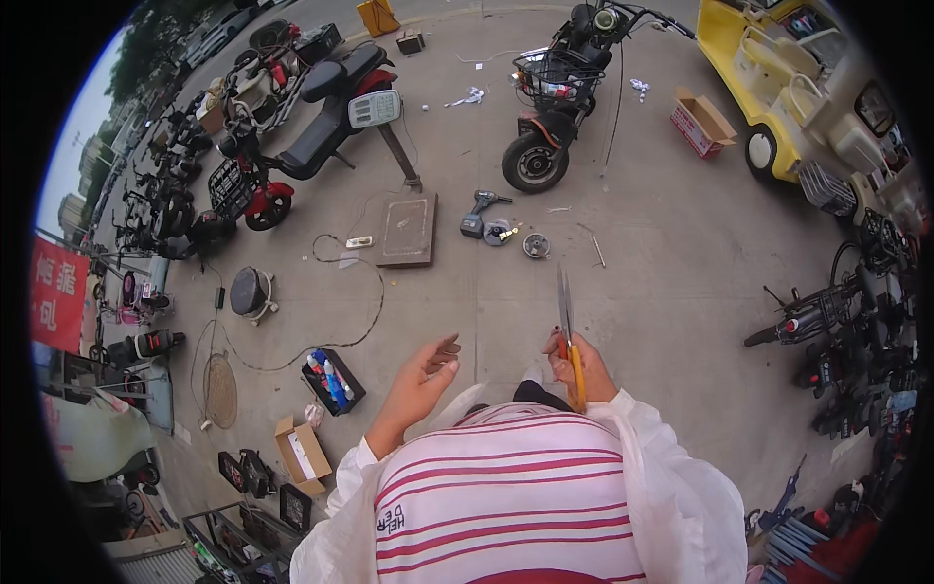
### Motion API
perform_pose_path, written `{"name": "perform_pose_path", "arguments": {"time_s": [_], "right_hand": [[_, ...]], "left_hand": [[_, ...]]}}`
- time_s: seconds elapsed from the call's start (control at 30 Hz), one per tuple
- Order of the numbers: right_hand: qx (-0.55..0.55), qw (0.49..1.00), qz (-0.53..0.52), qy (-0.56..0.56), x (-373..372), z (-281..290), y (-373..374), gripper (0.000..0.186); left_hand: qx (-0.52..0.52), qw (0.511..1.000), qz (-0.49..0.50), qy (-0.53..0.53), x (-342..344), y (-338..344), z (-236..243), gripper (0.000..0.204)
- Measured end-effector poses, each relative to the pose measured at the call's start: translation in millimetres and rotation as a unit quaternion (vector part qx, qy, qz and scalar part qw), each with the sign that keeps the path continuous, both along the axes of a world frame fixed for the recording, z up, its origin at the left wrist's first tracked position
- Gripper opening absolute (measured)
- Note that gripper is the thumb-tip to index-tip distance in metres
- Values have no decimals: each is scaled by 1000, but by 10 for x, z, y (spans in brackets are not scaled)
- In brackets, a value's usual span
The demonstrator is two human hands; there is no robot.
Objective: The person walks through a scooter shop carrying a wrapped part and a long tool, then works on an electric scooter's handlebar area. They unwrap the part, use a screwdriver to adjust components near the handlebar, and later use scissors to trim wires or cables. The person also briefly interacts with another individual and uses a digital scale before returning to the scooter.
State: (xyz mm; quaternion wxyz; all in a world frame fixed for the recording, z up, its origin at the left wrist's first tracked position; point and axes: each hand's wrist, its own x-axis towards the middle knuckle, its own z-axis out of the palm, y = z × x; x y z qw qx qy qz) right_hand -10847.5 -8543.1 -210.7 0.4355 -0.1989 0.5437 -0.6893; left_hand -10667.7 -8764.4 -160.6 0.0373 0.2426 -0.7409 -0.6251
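Note:
In my right hand (590,372) is a pair of scissors (574,360) with orange-yellow handles, the fingers closed round them. The narrow metal blades point away from me and look nearly together. My left hand (423,382) is raised at the left of my body, fingers apart and holding nothing. On the pavement ahead lie a power drill (481,214), a round part with yellow on it (500,233) and a round metal part (536,245). A thin rod (595,247) rests to their right.
A platform scale (407,231) stands ahead left, near a stool (253,294) and a trailing cable (377,310). Close on my left are a black box of bottles (332,382) and an open carton (303,454). Scooters (331,127), a basketed bike (556,107) and a yellow vehicle (769,88) stand around.

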Motion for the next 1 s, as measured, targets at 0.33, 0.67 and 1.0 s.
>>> {"name": "perform_pose_path", "arguments": {"time_s": [0.33,0.67,1.0], "right_hand": [[-10,999,-3,38,-1346,-22,-2119,35],[69,984,-143,75,-1913,218,-4062,59],[71,995,-39,63,-2745,98,-5314,55]], "left_hand": [[94,983,158,-28,-782,-2328,-361,41],[54,998,13,7,-2220,-4443,-271,34],[96,993,65,19,-2828,-5264,-428,34]]}}
